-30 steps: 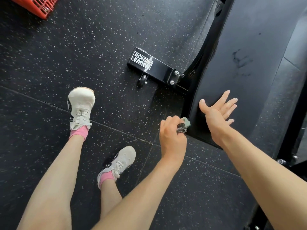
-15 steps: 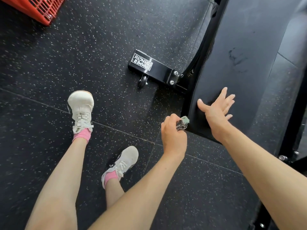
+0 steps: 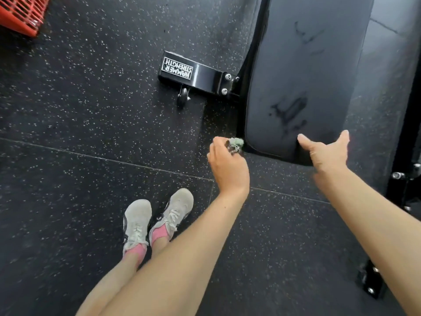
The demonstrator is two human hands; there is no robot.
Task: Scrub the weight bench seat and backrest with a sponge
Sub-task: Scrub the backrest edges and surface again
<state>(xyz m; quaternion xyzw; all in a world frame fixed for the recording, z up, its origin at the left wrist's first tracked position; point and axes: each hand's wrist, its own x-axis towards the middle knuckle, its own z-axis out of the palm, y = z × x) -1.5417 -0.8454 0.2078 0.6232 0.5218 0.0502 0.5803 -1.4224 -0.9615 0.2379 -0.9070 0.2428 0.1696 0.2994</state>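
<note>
The pad [image 3: 303, 76] lies straight ahead of both hands. Its long axis runs away from the person, up the frame. Its near short end sits just in front of the knuckles.

The left hand [image 3: 227, 165] is curled round the sponge [image 3: 235, 144], a pale green wad with a dark scrubbing part showing between thumb and fingers. This hand hangs over the floor [image 3: 91, 133], just off the pad's near left corner. The sponge is just beside that corner, and I cannot tell whether it touches.

The right hand [image 3: 328, 153] is empty and spread wide at the near end of the pad. The thumb lies over the pad and the fingers reach toward its right edge. Whether it presses on the vinyl is not clear.

So the right hand is the nearer to the pad, but the sponge sits on the left. I judge that the next move calls for the left hand to go right and forward, onto the surface. Strokes would then run along the long axis toward the dark marks [image 3: 289, 110] in the middle and the fainter ones farther up. The right hand looks placed to steady the end. The frame foot [image 3: 193, 74] stands to the left, well clear of that path.
</note>
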